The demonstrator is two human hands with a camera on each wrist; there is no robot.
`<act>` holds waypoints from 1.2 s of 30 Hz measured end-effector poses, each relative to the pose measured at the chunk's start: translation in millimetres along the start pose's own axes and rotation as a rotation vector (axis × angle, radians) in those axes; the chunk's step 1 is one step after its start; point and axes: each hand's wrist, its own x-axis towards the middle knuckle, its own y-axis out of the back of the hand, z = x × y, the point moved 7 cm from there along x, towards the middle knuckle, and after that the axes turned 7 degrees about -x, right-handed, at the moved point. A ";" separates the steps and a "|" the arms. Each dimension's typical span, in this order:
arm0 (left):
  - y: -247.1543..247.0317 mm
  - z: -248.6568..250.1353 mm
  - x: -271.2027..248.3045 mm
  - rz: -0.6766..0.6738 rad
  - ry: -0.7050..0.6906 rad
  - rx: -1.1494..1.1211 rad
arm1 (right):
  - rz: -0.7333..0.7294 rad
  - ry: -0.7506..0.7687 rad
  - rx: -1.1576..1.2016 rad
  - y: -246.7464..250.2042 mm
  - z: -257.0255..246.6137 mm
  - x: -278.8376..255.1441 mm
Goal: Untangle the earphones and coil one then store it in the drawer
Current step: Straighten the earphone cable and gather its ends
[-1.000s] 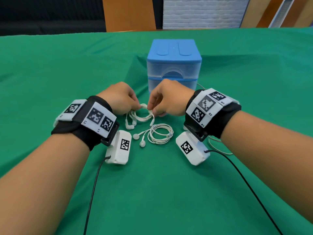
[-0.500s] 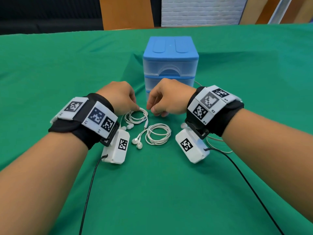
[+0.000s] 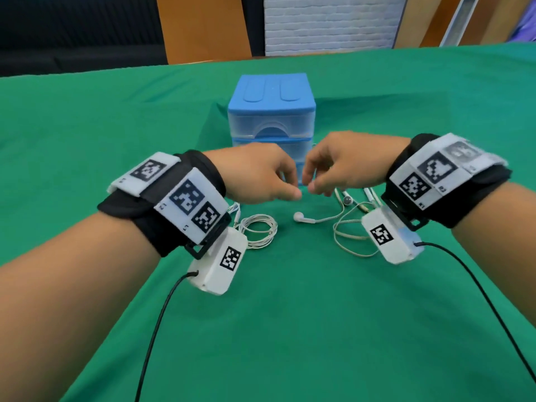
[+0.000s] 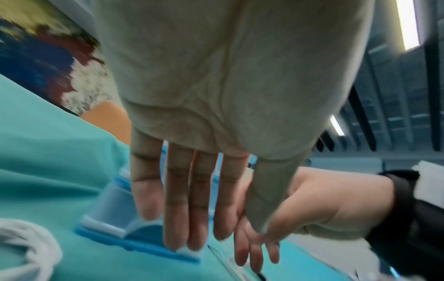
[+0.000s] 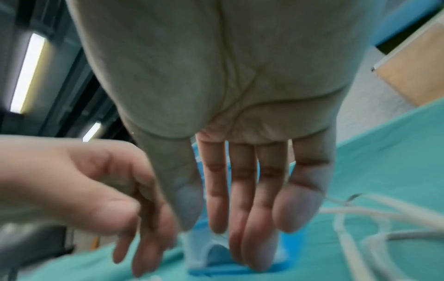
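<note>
Both hands have lifted off the earphones since the earlier frame. Nearest, coiled earphones [image 3: 258,232] lie on the green cloth [image 3: 290,329] beside the left wrist camera; loose earphones [image 3: 324,220] sprawl by the right. Above, left hand [image 3: 261,175] and right hand [image 3: 345,163] hover close together, fingers relaxed, gripping nothing. Beyond stands the blue drawer unit [image 3: 271,111], drawers closed.
</note>
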 end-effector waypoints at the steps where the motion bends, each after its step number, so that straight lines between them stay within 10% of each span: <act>1: -9.0 7.2 3.0 -0.055 -0.018 0.044 | -0.030 -0.020 -0.075 -4.0 5.9 -4.2; 14: -45.5 50.5 27.1 -0.206 -0.065 0.338 | 0.026 0.018 -0.186 -11.1 23.4 -27.1; 28: -1.2 32.6 20.5 0.064 -0.032 -0.474 | 0.131 0.101 0.384 14.6 37.5 -36.6; 36: 50.2 24.3 4.1 0.553 -0.138 -1.022 | 0.123 -0.025 0.313 6.9 56.7 -32.1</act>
